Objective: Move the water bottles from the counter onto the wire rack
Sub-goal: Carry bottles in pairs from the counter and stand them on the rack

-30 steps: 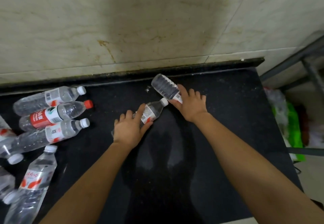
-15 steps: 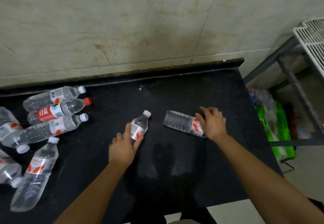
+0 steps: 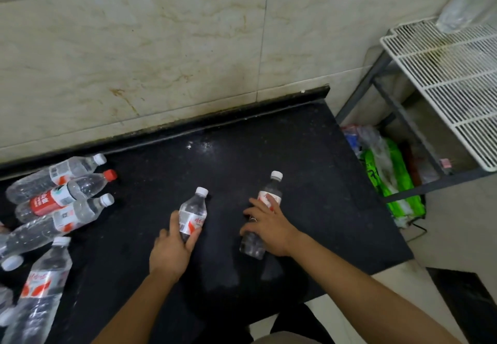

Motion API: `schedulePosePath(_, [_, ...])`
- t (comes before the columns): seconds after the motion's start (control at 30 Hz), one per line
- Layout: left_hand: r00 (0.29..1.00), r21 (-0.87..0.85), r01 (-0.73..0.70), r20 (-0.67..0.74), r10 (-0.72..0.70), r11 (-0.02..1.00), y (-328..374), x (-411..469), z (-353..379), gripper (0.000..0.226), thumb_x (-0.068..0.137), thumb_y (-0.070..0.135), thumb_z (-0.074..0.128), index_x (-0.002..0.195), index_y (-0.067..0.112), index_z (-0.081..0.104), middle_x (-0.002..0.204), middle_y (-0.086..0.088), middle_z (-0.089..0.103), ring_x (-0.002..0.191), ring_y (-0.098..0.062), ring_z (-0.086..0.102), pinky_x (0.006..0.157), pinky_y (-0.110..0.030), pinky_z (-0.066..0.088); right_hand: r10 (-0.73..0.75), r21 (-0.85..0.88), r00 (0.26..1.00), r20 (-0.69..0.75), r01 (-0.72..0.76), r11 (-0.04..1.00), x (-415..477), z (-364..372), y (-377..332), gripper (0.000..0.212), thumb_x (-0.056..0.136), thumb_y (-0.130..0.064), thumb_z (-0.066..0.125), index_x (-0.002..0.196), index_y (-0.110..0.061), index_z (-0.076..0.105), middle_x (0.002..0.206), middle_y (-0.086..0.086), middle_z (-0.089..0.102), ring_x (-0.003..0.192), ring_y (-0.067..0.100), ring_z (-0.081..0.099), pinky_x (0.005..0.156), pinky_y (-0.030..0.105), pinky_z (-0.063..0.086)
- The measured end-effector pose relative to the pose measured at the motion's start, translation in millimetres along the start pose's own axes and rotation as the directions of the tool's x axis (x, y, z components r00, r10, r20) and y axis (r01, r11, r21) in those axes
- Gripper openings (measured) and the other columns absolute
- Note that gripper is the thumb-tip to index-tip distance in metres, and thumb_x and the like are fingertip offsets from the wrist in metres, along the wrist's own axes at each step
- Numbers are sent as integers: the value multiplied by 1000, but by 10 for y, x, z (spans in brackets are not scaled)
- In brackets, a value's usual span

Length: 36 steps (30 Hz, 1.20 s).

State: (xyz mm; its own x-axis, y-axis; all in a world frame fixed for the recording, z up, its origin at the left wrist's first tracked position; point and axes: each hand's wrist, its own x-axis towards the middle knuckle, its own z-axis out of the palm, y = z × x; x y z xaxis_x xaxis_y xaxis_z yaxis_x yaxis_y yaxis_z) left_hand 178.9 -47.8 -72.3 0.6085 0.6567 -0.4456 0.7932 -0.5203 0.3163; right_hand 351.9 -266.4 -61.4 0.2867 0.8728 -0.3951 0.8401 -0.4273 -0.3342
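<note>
My left hand grips a small clear white-capped plastic bottle; my right hand grips its twin, both low over the black stone counter. Risk: smooth plastic slipping during transfer, or rolling off the white wire rack.

two bottles mid-counter; bottle pile at left; wire rack right of counter.
</note>
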Motion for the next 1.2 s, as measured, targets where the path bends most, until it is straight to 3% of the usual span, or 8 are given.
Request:
schedulePosePath(0.1, [1000,-24,-18,9,18,1000,40,-27,-54,74,92,65,48,152,33,17,121,-18,57,108,-37,59,85,-47,52,177,308,963,-205,-108,945,-158,85,-55,52,84,-14,63,130,-38,66,165,1,31,156,21,5,123,56,-6])
schedulePosePath(0.2, [999,-47,-18,34,20,999,86,-43,-95,72,92,62,53,149,31,22,120,-18,58,108,-38,59,88,-48,52,593,597,679,-433,-276,753,-83,36,-195,64,84,-39,68,145,-29,50,166,11,23,154,29,16,121,53,14])
schedulePosePath(0.33, [996,-48,-27,82,31,999,95,-58,-144,76,86,58,66,145,31,26,122,-15,57,109,-36,60,91,-46,51,916,769,398,56,-602,215,91,-79,-189,123,69,-73,75,160,-15,15,163,17,24,150,35,23,120,51,23])
schedulePosePath(0.43, [993,-6,8,121,-7,1000,101,-61,-162,86,79,56,74,147,30,28,127,-11,56,112,-33,61,91,-40,50,830,830,456,320,-558,-13,63,-50,-144,86,76,-70,70,140,-15,53,138,12,59,118,27,59,101,41,49])
schedulePosePath(0.57, [992,-53,39,121,-32,998,94,-29,-154,79,74,54,78,138,27,41,124,-7,59,111,-30,61,86,-37,48,808,874,488,331,-482,-67,-65,59,-115,43,83,-55,71,106,-19,70,103,1,73,85,14,66,77,35,57])
schedulePosePath(0.8, [990,-192,86,128,-62,978,105,-6,-146,76,73,55,80,137,28,47,122,-5,66,112,-30,63,87,-37,48,837,823,451,311,-568,0,30,-51,-225,104,63,-76,77,139,-12,45,134,7,57,113,26,63,87,38,53])
schedulePosePath(1.0, [982,-389,157,157,-103,908,161,44,-136,55,78,45,81,123,25,58,108,-2,70,101,-29,67,90,-42,54,838,842,464,287,-540,10,61,-49,-241,60,59,-51,80,109,-21,66,104,2,73,92,21,71,82,42,62])
schedulePosePath(1.2, [990,-758,82,138,37,647,910,-90,-278,38,74,20,88,106,19,66,98,-7,76,90,-26,73,86,-45,59,846,892,528,81,-416,174,-521,-225,-28,70,46,-58,73,108,-33,54,97,-14,66,86,7,64,68,26,49])
